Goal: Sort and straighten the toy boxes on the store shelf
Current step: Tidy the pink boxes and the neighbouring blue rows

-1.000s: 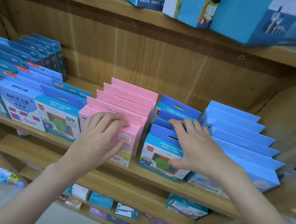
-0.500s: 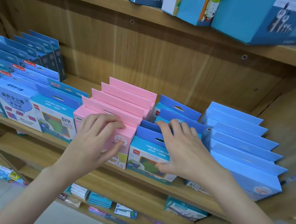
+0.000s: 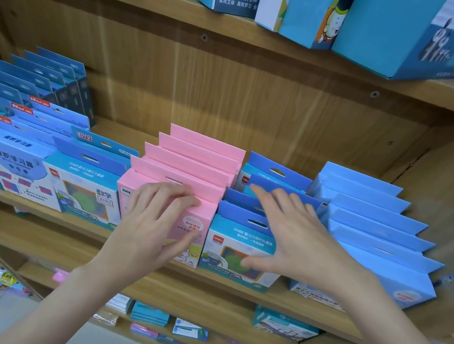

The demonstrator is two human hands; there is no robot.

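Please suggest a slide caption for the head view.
Left hand on pink boxes, right hand on blue boxes, wooden shelf.

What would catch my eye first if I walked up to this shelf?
Probably the row of pink boxes standing mid-shelf among all the blue ones, with the left hand resting on its front box. Just right of it, the right hand lies spread over the dark-blue-topped boxes, beside a light blue row.

Pink boxes (image 3: 191,163) stand upright in a front-to-back row mid-shelf (image 3: 231,287). Just right of them sits a dark-blue-topped row (image 3: 241,242), then a light-blue row (image 3: 375,225). More blue boxes (image 3: 44,154) fill the shelf's left.
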